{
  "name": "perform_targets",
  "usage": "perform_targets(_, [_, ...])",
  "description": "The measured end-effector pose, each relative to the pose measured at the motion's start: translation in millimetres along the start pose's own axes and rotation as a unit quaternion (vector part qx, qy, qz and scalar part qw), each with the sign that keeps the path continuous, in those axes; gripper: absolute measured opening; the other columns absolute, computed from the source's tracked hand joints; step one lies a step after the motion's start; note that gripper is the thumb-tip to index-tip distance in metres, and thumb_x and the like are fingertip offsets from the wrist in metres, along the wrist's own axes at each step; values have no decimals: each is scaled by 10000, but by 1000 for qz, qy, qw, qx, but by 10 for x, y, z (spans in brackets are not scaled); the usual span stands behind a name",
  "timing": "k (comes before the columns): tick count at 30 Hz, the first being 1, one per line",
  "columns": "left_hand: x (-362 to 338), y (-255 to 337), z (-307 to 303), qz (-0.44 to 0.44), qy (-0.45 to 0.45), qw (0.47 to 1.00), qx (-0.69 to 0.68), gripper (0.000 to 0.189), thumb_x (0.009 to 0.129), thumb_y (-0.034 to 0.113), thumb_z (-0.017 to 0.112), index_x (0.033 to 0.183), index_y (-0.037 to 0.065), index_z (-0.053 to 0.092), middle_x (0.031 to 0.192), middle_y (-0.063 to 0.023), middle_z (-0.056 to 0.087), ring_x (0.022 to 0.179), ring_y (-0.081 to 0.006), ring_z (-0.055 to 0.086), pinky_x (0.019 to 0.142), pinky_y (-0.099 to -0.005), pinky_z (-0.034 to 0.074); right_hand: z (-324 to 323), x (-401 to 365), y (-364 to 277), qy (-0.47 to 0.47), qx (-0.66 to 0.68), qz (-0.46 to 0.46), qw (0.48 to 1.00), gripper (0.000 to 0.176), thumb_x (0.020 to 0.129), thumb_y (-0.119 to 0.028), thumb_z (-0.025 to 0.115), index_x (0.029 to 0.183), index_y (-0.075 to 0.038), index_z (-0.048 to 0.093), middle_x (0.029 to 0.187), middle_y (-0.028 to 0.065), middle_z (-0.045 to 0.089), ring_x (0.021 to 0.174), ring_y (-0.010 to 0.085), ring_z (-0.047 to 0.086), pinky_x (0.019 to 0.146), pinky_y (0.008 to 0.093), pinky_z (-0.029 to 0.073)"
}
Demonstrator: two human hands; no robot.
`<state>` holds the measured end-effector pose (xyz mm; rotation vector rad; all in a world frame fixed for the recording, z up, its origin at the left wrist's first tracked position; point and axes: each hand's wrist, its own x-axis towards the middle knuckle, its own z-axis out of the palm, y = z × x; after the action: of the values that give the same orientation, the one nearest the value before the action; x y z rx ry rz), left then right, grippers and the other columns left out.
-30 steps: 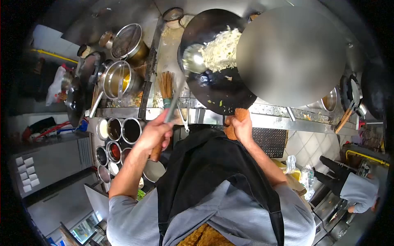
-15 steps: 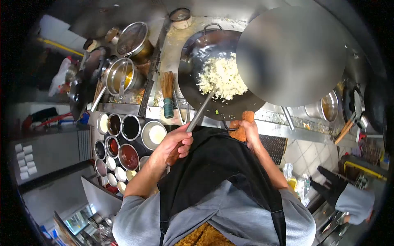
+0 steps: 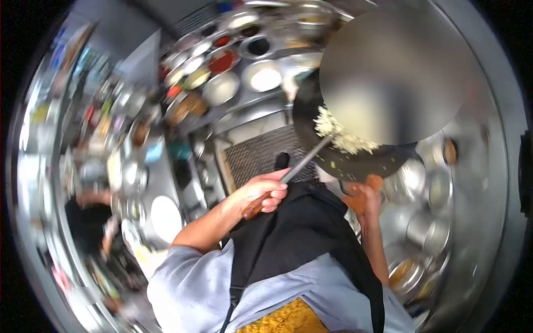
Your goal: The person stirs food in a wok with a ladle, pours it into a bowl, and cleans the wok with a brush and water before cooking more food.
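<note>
My left hand (image 3: 264,191) is closed around the wooden grip of a long wok tool (image 3: 305,160). Its metal shaft slants up into the wok, and its head is hidden in the food. White, rice-like food (image 3: 345,137) lies in the dark wok (image 3: 361,165), with green bits near the rim. At the wok's near side, my right hand (image 3: 363,201) grips the looped handle (image 3: 345,190) through an orange-brown cloth (image 3: 374,182). A blurred grey disc covers the far right of the wok.
Sauce containers, one with red sauce (image 3: 222,60), and a bowl of white contents (image 3: 262,76) line the upper counter. A dark floor mat (image 3: 261,152) lies below. Metal pots (image 3: 428,230) stand at right. At left, another person (image 3: 86,225) is near a white round plate (image 3: 166,218).
My body has turned, swinging the surroundings round. The wok has come off the stove and moved with my hands. Both hands keep their holds; the food sits closer to the near rim.
</note>
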<state>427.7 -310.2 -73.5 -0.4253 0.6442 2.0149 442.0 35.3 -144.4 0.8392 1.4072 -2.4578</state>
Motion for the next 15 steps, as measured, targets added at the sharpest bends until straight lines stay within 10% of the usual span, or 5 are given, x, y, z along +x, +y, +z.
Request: perform_targets(15, [-437, -2319, 2239, 414, 217, 861, -199, 671, 963, 72, 510, 1560, 198, 231, 671, 8, 453, 425, -93, 436, 393, -260, 387, 213, 71, -1428, -354, -248, 201, 879, 377, 816, -206, 599, 1125, 6, 564, 987, 141, 661, 869, 280, 678, 758, 423, 579])
